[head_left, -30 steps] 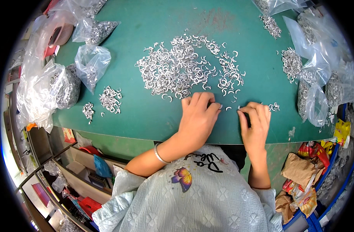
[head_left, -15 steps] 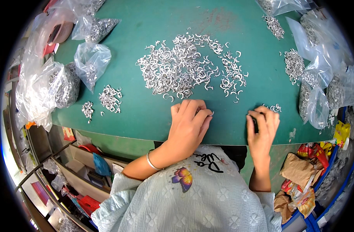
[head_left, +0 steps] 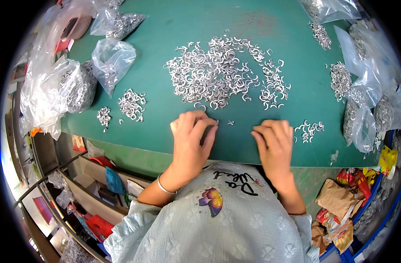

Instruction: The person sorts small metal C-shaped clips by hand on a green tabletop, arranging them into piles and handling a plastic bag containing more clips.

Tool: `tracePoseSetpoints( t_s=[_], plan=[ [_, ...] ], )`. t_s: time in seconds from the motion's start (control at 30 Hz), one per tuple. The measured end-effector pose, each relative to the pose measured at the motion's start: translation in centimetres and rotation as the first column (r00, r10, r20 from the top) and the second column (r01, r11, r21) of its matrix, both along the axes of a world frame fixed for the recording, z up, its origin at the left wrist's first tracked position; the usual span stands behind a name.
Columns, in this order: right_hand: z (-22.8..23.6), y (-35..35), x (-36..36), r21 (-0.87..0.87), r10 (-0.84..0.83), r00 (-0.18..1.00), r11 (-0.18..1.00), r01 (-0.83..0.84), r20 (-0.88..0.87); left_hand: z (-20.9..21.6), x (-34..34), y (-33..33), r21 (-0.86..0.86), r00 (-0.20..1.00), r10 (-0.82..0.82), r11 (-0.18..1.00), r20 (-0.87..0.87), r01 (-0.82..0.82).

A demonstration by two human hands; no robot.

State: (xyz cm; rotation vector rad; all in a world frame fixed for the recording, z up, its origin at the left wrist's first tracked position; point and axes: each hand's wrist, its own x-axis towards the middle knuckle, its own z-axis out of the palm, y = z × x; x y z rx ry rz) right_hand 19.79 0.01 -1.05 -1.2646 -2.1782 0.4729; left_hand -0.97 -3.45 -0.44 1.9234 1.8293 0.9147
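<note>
A large heap of small silvery C-shaped metal pieces (head_left: 209,72) lies on the green tabletop, with a looser strip along its right side. Just below the heap, my left hand (head_left: 190,138) is closed, thumb and forefinger pinching a small curved metal piece (head_left: 216,122), mostly hidden. A tiny pair of metal bits (head_left: 230,123) lies on the table between my hands. My right hand (head_left: 275,147) hovers low over the table, fingers bent and pressed together; what they hold, if anything, is hidden. Beside it on the right is a small scattered group of curved pieces (head_left: 310,130).
Two small piles (head_left: 132,105) (head_left: 104,116) lie at the left. Clear plastic bags of metal pieces (head_left: 78,87) crowd the left edge, with more bags (head_left: 362,118) at the right. Another pile (head_left: 340,80) sits near those. A brown paper bag (head_left: 340,190) is below the table's right side.
My right hand has moved left, uncovering more of the small group at the right. My left hand has drawn back leftward. A tiny pair of bits now shows between them. The view has shifted slightly.
</note>
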Motion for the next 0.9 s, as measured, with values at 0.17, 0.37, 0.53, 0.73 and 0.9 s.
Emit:
tracePoseSetpoints(
  t_s=[0.17, 0.37, 0.53, 0.73, 0.9],
  plan=[
    [0.1, 0.3, -1.6, -0.053, 0.071, 0.993, 0.996, -0.077, -0.099, -0.3, -0.9, -0.2, 0.007, 0.998, 0.058, 0.998, -0.02, -0.057],
    [0.8, 2.5, 0.3, 0.098, -0.207, 0.967, 0.976, 0.194, 0.151, -0.6, -1.2, -0.4, -0.013, 0.996, 0.085, 0.996, -0.019, -0.085],
    [0.9, 0.1, 0.3, -0.081, -0.033, 0.985, 0.996, 0.047, 0.167, 0.1, 0.4, 0.1, 0.018, 0.997, -0.031, 0.999, 0.064, 0.03],
    [2.3, -0.4, 1.6, -0.115, 0.013, 0.969, 0.993, 0.016, 0.245, -0.9, 2.9, 0.9, 0.02, 0.96, -0.261, 0.965, 0.103, 0.26],
    [1.2, -0.7, 3.2, -0.168, -0.05, 0.997, 0.984, 0.06, 0.067, -1.1, 3.3, 0.1, 0.017, 0.908, -0.367, 0.928, 0.202, 0.371]
  ],
)
